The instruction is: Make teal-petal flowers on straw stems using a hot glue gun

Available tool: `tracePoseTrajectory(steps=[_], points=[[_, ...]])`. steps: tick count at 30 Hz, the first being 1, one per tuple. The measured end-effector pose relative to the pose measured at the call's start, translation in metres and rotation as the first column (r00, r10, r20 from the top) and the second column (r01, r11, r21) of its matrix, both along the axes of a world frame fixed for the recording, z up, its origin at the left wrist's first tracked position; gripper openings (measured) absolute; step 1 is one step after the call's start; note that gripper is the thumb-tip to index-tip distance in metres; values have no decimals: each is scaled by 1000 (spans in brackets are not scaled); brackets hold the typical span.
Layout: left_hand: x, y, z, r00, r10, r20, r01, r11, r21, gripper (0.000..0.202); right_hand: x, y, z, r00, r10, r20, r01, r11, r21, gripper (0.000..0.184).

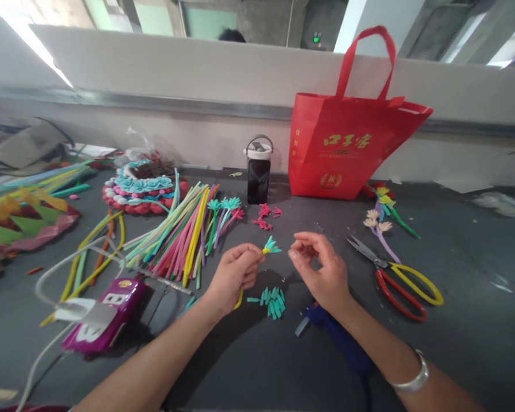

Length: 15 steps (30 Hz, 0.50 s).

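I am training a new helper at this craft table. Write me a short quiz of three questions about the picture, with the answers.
1. True or false: the left hand pinches a small flower with teal petals and a yellow stem.
2. On which side of the right hand do the metal scissors with one red and one yellow handle lie? A) to its right B) to its left C) beneath it
3. Fill in: the dark bottle beside the red fabric tote bag has a ____ lid.
Key: 1 true; 2 A; 3 white.
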State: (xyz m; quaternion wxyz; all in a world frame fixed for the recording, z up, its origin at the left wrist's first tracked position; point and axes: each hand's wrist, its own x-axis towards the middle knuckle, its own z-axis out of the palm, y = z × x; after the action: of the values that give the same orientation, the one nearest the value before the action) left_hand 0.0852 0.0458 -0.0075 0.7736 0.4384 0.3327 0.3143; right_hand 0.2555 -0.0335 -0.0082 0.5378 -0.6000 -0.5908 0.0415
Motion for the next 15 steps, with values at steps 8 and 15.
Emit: tracePoseTrajectory(steps=[8,15], points=[[0,1,3,998,17,54,-15,999,-38,20,-3,5,-6,956,194,221,-157,972,-173,9],[0,1,2,998,24,66,-22,999,-24,19,-4,6,-17,821,416,391,-287,893,-346,15]])
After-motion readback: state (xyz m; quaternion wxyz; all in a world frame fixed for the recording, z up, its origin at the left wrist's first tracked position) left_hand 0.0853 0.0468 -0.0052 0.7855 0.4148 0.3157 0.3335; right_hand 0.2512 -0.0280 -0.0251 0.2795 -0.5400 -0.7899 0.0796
